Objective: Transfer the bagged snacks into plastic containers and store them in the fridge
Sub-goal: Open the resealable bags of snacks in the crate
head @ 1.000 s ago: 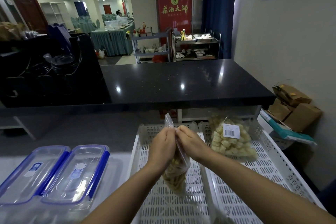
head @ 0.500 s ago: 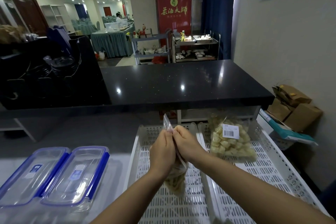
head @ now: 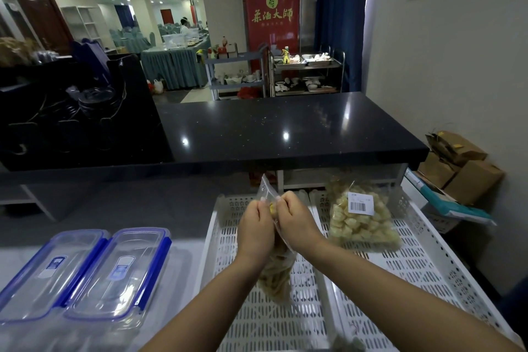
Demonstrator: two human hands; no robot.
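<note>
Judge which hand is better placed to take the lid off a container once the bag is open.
Left, probably. The two lidded containers sit on the left hand's side, while the right hand would have to cross over. Both hands now pinch the snack bag top, so the right could hold it alone.

Both hands [head: 255, 230] [head: 295, 223] and the hanging snack bag [head: 275, 271] block frame centre. Second snack bag [head: 360, 220] fills the right tray's [head: 428, 263] far end; its near half is open. Two lidded containers [head: 43, 271] [head: 120, 268] fill the bench's [head: 183, 280] lower left. Black counter [head: 285, 131] overhangs behind.
</note>
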